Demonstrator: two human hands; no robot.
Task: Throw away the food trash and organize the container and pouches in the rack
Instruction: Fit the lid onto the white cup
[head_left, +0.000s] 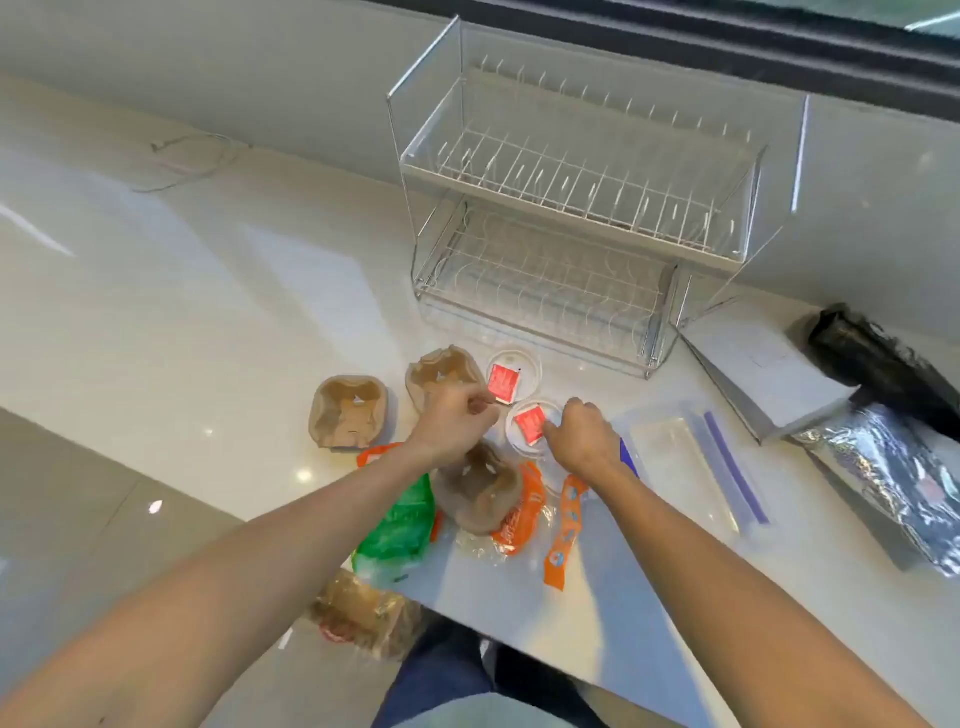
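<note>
A two-tier wire rack (571, 208) with clear side panels stands at the back of the white counter. In front of it lie two round white lids, each with a red sauce packet on it, the far packet (503, 382) and the near packet (530, 430). My right hand (584, 439) pinches the near packet's right corner. My left hand (452, 423) hovers with curled fingers over a brown cardboard cup holder (441, 371), and nothing shows in its grip. A clear zip pouch (696, 467) with a purple strip and a silver foil pouch (883, 483) lie to the right.
Two more cup holders (350, 410) (478, 493), a green plastic bag (405, 519), orange wrappers (519, 512) and an orange strip (566, 525) lie near the front edge. A bread bag (363, 613) hangs below the edge. A black bag (883, 364) and a white box (769, 379) sit far right.
</note>
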